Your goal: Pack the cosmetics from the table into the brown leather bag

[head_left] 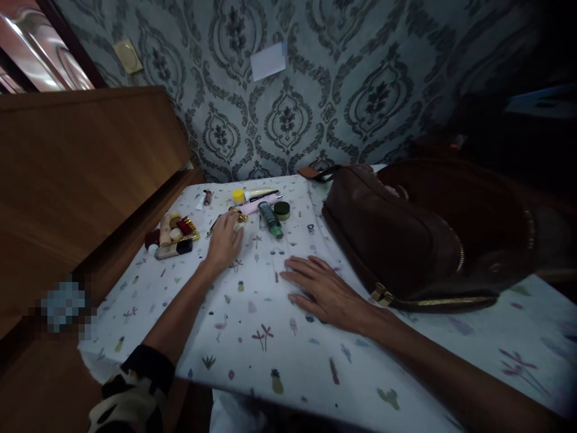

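My left hand (224, 239) reaches forward over the printed white cloth (252, 337) and closes its fingertips on a small gold-trimmed item (238, 215) among the cosmetics. My right hand (321, 288) lies flat on the cloth with fingers spread, holding nothing, just left of a large brown leather bag (406, 240). A dark green tube (270, 219), a pink tube (259, 204), a yellow-capped tube (246, 194) and a small round green jar (282, 209) lie just beyond my left hand.
A cluster of lipsticks and small bottles (174, 234) sits at the cloth's left edge beside a wooden headboard (81, 180). Patterned wallpaper (288, 114) rises behind. The bag's gold zipper (433, 300) faces me.
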Motion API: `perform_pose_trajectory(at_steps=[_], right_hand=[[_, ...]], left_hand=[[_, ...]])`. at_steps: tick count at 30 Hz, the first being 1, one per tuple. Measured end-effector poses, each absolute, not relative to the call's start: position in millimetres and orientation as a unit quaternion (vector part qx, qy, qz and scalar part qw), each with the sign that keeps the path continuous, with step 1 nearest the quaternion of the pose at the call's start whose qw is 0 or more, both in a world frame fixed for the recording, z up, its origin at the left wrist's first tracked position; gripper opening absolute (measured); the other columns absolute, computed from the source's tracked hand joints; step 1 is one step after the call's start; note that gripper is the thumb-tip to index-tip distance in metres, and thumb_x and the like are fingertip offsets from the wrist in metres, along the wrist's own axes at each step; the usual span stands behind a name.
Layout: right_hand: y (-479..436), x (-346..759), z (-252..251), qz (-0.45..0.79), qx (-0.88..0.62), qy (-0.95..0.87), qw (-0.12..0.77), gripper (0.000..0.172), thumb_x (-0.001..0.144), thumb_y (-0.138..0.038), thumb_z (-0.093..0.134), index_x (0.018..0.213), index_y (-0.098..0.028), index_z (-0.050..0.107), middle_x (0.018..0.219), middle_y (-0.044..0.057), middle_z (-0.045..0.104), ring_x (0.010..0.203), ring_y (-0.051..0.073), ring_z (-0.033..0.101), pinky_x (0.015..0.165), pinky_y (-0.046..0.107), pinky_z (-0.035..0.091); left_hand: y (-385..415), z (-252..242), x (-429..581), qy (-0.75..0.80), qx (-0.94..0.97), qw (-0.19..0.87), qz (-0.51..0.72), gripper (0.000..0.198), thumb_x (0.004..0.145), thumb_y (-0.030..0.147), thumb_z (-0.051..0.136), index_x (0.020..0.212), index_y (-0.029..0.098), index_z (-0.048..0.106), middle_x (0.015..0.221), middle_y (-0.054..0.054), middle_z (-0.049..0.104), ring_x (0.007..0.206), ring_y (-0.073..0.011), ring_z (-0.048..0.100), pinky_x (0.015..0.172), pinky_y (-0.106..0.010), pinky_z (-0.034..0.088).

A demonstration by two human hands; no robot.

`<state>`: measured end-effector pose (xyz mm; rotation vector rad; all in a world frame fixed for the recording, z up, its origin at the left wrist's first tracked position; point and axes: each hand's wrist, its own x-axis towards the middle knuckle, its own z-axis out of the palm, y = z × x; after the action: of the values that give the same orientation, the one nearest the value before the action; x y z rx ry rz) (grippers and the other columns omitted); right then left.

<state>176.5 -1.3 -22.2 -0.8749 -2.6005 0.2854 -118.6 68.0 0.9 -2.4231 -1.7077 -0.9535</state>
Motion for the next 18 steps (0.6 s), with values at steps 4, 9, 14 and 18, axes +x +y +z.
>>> perform_pose_trajectory(at_steps=[4,9,14,18], right_hand=[[-1.0,177.6,-19.8,0.114,-0.312,-0.925,0.184,0.042,0.098,-0.042,0.05,0.134,-0.023,0.059,0.146,0.013,0.054,0.14,0.03,0.044,0.116,0.058,0.032],[-0.4,177.9,-22.3,0.107,-0.307,-0.925,0.196,0.041,0.098,-0.042,0.051,0.133,-0.023,0.059,0.145,0.012,0.055,0.139,0.029,0.046,0.116,0.056,0.031],[-1.3,177.5,-22.5,0.095,-0.303,-0.927,0.201,0.04,0.098,-0.039,0.052,0.133,-0.022,0.059,0.143,0.013,0.056,0.138,0.029,0.046,0.116,0.055,0.031],[-2.2,176.9,-20.2,0.095,-0.302,-0.928,0.197,0.039,0.097,-0.037,0.053,0.131,-0.021,0.06,0.142,0.014,0.056,0.137,0.03,0.047,0.116,0.056,0.032]], left_hand=[[71.6,-12.6,-151.3,-0.683,-0.685,0.037,-0.251,0.073,0.096,0.046,0.049,0.151,0.007,0.023,0.159,-0.027,0.029,0.151,-0.0347,0.024,0.121,-0.053,0.027],[54.0,-31.6,-168.9,-0.724,-0.668,-0.005,-0.176,0.084,0.092,0.056,0.051,0.149,0.0,0.026,0.155,-0.031,0.036,0.148,-0.0386,0.031,0.12,-0.052,0.028],[38.9,-24.8,-172.1,-0.736,-0.66,-0.009,-0.149,0.083,0.091,0.059,0.049,0.145,-0.002,0.034,0.153,-0.033,0.036,0.148,-0.0404,0.031,0.12,-0.053,0.026],[47.5,-4.6,-167.3,-0.733,-0.661,-0.005,-0.161,0.086,0.089,0.064,0.05,0.148,0.004,0.032,0.154,-0.031,0.037,0.145,-0.0399,0.037,0.116,-0.052,0.032]])
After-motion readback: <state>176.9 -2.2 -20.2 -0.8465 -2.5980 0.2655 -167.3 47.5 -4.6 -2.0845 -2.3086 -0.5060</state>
